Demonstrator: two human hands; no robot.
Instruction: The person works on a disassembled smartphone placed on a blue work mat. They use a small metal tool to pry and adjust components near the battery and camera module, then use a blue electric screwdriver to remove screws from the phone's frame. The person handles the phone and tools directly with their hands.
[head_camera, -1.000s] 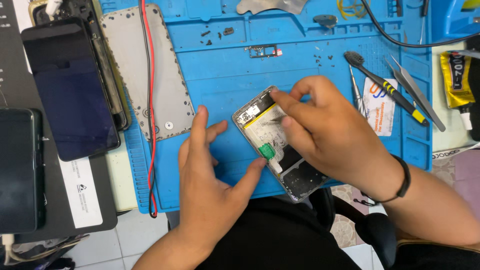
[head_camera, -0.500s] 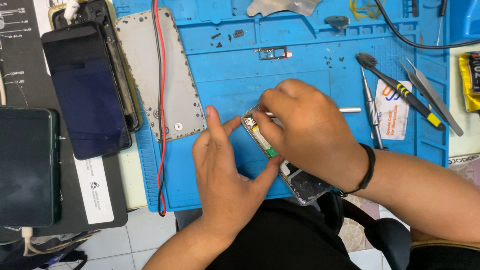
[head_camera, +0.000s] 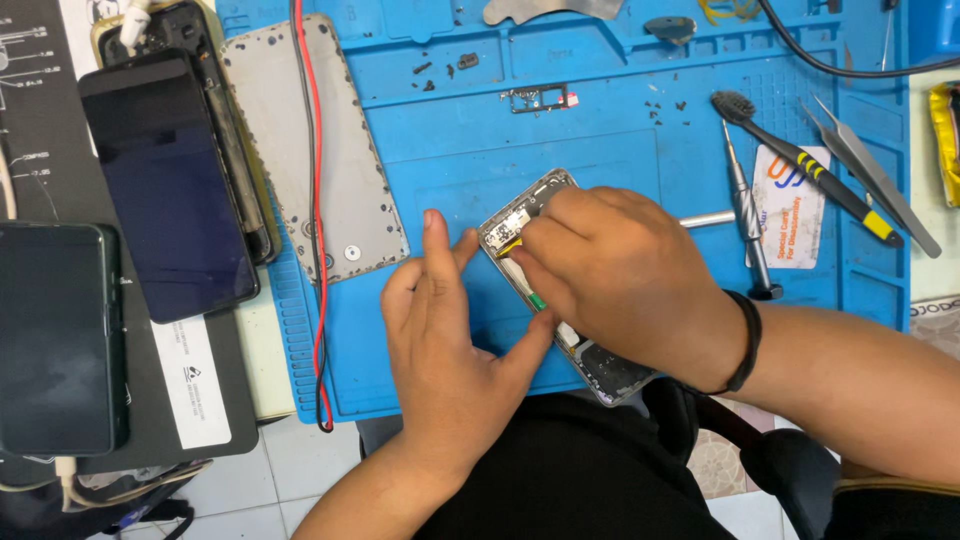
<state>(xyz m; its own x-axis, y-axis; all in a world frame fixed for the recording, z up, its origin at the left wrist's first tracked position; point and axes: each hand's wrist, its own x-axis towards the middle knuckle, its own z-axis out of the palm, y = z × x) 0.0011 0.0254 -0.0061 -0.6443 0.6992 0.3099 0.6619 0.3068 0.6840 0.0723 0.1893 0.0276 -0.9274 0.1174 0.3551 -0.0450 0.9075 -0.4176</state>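
Opened phone (head_camera: 600, 362): laid slantwise on the blue mat (head_camera: 600, 150), at centre.
Left hand (head_camera: 450, 340): steadied against the phone's 9 o'clock edge, fingers spread.
Right hand (head_camera: 625, 280): fingertips pinched on the phone's upper innards.
Screwdriver (head_camera: 745, 215): at 3 o'clock, untouched.

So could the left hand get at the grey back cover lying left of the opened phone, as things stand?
Probably yes. The left hand rests by the opened phone, and bare blue mat lies between it and the grey back cover; only a red wire crosses the cover.
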